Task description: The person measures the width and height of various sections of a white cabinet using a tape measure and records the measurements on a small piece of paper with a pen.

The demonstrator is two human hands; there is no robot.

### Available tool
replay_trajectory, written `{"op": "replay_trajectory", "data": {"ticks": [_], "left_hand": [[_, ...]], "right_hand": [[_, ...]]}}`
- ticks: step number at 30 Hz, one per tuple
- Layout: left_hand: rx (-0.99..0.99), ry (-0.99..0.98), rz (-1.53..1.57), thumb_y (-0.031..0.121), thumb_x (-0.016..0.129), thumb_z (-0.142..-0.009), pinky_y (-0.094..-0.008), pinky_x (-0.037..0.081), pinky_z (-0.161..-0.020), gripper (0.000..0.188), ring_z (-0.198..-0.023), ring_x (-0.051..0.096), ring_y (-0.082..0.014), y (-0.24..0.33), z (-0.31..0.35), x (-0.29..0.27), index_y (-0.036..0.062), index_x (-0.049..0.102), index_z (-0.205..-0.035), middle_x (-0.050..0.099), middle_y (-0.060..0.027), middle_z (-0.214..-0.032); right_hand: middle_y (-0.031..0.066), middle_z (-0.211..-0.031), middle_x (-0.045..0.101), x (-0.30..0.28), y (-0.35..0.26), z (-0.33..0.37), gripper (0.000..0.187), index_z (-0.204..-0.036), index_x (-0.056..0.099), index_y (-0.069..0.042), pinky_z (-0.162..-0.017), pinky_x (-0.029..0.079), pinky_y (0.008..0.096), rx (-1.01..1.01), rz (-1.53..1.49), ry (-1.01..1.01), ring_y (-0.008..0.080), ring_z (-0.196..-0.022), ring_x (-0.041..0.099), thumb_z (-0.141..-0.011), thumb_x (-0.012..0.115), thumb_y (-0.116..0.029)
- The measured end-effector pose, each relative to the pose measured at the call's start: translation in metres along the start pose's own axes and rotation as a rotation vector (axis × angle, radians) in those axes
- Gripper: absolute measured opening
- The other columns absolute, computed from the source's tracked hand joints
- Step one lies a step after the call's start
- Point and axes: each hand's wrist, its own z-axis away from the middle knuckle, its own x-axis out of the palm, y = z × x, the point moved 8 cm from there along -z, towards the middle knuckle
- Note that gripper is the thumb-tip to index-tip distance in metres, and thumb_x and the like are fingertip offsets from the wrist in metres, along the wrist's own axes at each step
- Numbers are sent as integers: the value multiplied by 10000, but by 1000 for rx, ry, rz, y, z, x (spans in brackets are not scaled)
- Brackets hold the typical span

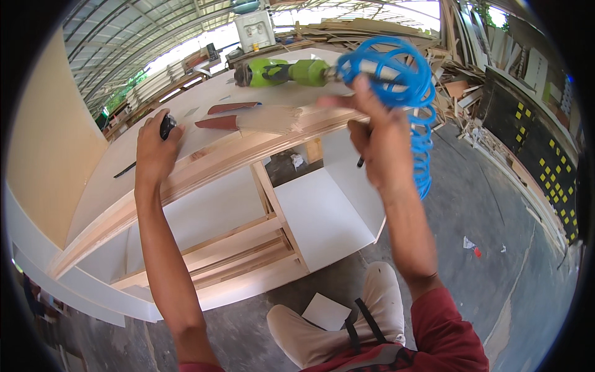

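My left hand (155, 149) rests on the top of a pale wooden cabinet (204, 161), its fingers closed around a small black object (167, 126). My right hand (381, 139) is raised over the cabinet's right end and grips a blue coiled air hose (403, 80). The hose runs to a green and black air tool (285, 72) lying on the cabinet top. Sheets of reddish-brown sandpaper (220, 122) lie between my two hands.
The cabinet has white inner panels and an open white door (322, 217). A tall beige board (49, 155) stands at the left. Wood offcuts (458, 87) pile up at the far right. A white tile (326, 312) lies on the concrete floor by my knee.
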Motion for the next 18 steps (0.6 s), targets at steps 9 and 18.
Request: {"op": "replay_trajectory", "data": {"ticks": [9, 18], "left_hand": [[63, 10, -33, 218, 649, -883, -431, 437, -907, 446, -958, 560, -376, 3, 3, 3, -47, 605, -1239, 622, -221, -1024], [26, -17, 40, 231, 655, -885, -393, 446, -925, 469, -982, 590, -330, -3, -1, 8, -39, 599, -1265, 639, -199, -1063]], "right_hand": [[157, -925, 750, -156, -2, -149, 171, -937, 567, -70, -347, 192, 212, 168, 127, 170, 37, -415, 248, -1014, 536, -220], [140, -776, 734, -217, 4, -245, 333, -963, 724, 25, -650, 521, 382, -23, 1612, 188, 211, -668, 662, -869, 677, -291]]}}
